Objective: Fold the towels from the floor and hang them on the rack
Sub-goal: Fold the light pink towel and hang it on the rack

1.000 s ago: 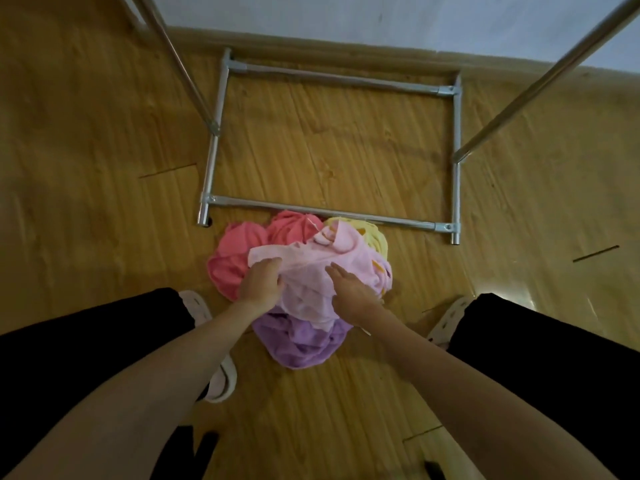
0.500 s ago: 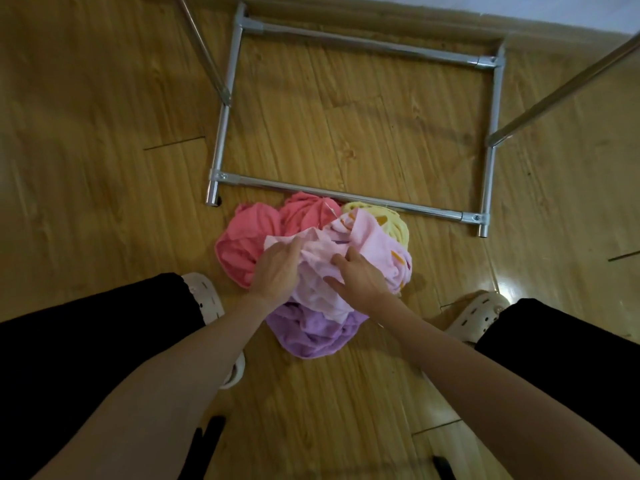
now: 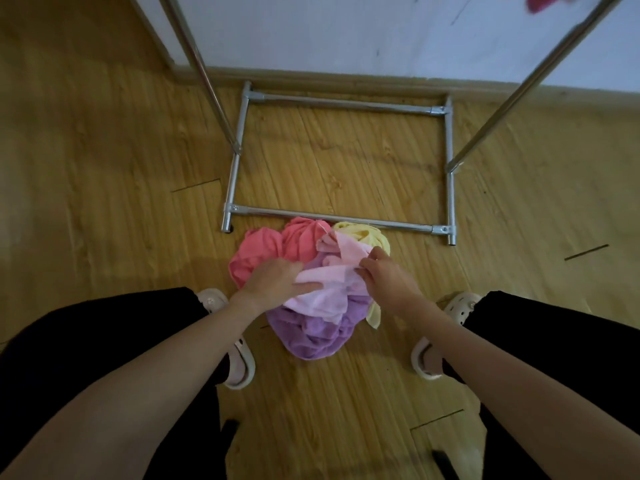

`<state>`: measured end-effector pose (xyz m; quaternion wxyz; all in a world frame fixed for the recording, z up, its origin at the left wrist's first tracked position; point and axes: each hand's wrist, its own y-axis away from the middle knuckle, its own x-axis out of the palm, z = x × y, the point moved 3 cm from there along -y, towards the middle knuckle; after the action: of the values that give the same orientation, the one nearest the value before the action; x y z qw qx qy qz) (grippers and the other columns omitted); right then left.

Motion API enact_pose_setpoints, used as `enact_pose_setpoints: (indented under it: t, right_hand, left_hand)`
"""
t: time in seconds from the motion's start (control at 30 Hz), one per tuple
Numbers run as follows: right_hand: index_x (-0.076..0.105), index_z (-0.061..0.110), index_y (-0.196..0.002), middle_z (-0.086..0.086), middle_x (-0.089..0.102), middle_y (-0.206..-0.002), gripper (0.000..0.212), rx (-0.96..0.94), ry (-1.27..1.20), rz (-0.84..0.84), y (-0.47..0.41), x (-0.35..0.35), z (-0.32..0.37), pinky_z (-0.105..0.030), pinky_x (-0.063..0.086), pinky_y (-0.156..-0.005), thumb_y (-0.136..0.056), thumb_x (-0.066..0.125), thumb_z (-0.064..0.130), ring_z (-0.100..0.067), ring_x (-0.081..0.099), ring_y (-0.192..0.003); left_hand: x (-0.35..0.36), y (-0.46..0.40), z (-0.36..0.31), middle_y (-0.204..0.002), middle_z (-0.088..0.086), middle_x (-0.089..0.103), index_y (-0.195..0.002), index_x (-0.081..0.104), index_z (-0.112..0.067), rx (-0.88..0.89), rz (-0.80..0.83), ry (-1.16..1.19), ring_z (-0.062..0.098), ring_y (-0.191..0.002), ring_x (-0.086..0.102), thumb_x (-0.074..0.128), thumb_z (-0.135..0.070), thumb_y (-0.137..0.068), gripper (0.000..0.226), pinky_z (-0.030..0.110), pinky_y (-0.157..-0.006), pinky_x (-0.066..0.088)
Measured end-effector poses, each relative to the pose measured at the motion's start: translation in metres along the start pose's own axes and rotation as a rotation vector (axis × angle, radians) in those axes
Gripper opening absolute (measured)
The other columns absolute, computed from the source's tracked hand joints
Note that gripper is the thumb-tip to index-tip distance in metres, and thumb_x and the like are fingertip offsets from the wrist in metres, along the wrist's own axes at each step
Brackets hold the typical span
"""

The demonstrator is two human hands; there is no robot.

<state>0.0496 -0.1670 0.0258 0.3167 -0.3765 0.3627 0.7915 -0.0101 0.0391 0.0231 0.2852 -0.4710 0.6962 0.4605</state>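
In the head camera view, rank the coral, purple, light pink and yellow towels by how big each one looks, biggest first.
1. coral towel
2. purple towel, close to the coral one, so those two are unsure
3. light pink towel, partly covered by both hands
4. yellow towel, mostly hidden in the pile

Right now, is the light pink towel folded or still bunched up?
Bunched up, not folded. The light pink towel lies crumpled atop the pile, with the left hand and right hand gripping its wrinkled edges.
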Motion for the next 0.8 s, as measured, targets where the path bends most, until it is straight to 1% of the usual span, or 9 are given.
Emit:
enact_pose_setpoints:
  t: [0.13, 0.2, 0.23, 0.33, 0.4, 0.47, 0.57, 0.67, 0.8]
  right_hand:
    - [0.066, 0.0, -0.088, -0.014, 0.055, -0.092, 0.023, 0.019, -0.141, -0.16, 0.033, -0.043, 0.01, -0.037, 0.043, -0.063, -0.095, 0.051, 0.016, -0.032, 0.058, -0.074]
    - [0.067, -0.002, -0.086, -0.013, 0.056, -0.089, 0.02, 0.026, -0.189, -0.237, 0.05, -0.067, 0.015, -0.031, 0.038, -0.064, -0.093, 0.054, 0.011, -0.028, 0.057, -0.074]
    - [0.067, -0.002, -0.084, -0.012, 0.056, -0.087, 0.018, 0.033, -0.212, -0.278, 0.058, -0.079, 0.018, -0.029, 0.035, -0.065, -0.092, 0.055, 0.008, -0.027, 0.056, -0.074]
    - [0.063, -0.003, -0.073, -0.01, 0.053, -0.077, 0.018, 0.061, -0.277, -0.385, 0.081, -0.114, 0.024, -0.028, 0.03, -0.061, -0.089, 0.055, 0.002, -0.026, 0.052, -0.068]
    - [0.06, -0.005, -0.068, -0.012, 0.052, -0.074, 0.022, 0.088, -0.3, -0.454, 0.096, -0.135, 0.027, -0.029, 0.03, -0.059, -0.088, 0.055, 0.002, -0.026, 0.05, -0.064]
    - [0.06, -0.007, -0.068, -0.015, 0.055, -0.075, 0.024, 0.138, -0.32, -0.515, 0.109, -0.151, 0.027, -0.029, 0.028, -0.059, -0.089, 0.055, 0.004, -0.027, 0.051, -0.065]
    - [0.064, -0.004, -0.072, -0.014, 0.062, -0.078, 0.025, 0.207, -0.355, -0.56, 0.127, -0.166, 0.024, -0.029, 0.03, -0.059, -0.09, 0.053, 0.01, -0.027, 0.056, -0.07]
    - [0.064, -0.004, -0.072, -0.017, 0.066, -0.074, 0.026, 0.253, -0.418, -0.603, 0.146, -0.176, 0.027, -0.035, 0.043, -0.064, -0.09, 0.051, 0.01, -0.031, 0.061, -0.072]
    - [0.064, -0.004, -0.069, -0.016, 0.068, -0.067, 0.028, 0.298, -0.474, -0.621, 0.171, -0.182, 0.033, -0.033, 0.043, -0.061, -0.091, 0.052, 0.009, -0.032, 0.064, -0.07]
  left_hand:
    - [-0.036, 0.015, -0.017, -0.059, -0.003, 0.054, -0.062, 0.053, -0.021, -0.026, 0.168, 0.15, 0.023, -0.064, 0.058, 0.06, -0.036, -0.089, 0.032, 0.033, -0.057, 0.038]
    - [-0.056, 0.028, -0.025, -0.057, -0.006, 0.052, -0.058, 0.052, -0.025, -0.042, 0.176, 0.222, 0.017, -0.061, 0.054, 0.065, -0.037, -0.085, 0.032, 0.032, -0.057, 0.036]
    - [-0.066, 0.036, -0.029, -0.058, -0.006, 0.05, -0.059, 0.053, -0.022, -0.052, 0.154, 0.263, 0.014, -0.06, 0.05, 0.068, -0.037, -0.083, 0.032, 0.03, -0.056, 0.034]
    - [-0.097, 0.06, -0.039, -0.064, -0.003, 0.045, -0.063, 0.055, -0.01, -0.041, 0.023, 0.322, 0.01, -0.059, 0.044, 0.074, -0.029, -0.077, 0.03, 0.03, -0.058, 0.032]
    - [-0.116, 0.078, -0.041, -0.06, -0.006, 0.044, -0.06, 0.05, -0.017, -0.053, -0.024, 0.352, 0.005, -0.055, 0.042, 0.071, -0.019, -0.077, 0.027, 0.025, -0.055, 0.031]
    - [-0.131, 0.095, -0.039, -0.057, -0.006, 0.043, -0.061, 0.049, -0.017, -0.074, -0.03, 0.354, 0.002, -0.05, 0.041, 0.067, -0.016, -0.077, 0.025, 0.019, -0.051, 0.027]
    - [-0.154, 0.117, -0.035, -0.055, -0.004, 0.039, -0.06, 0.046, -0.014, -0.126, -0.108, 0.417, 0.0, -0.045, 0.038, 0.067, -0.01, -0.078, 0.028, 0.022, -0.051, 0.025]
    - [-0.186, 0.139, -0.04, -0.056, -0.002, 0.041, -0.061, 0.048, -0.017, -0.188, -0.286, 0.502, 0.002, -0.045, 0.039, 0.069, -0.002, -0.081, 0.033, 0.021, -0.05, 0.027]
    - [-0.243, 0.171, -0.078, -0.064, -0.004, 0.056, -0.071, 0.057, -0.02, -0.15, -0.56, 0.673, -0.007, -0.05, 0.052, 0.075, -0.01, -0.079, 0.022, 0.005, -0.049, 0.037]
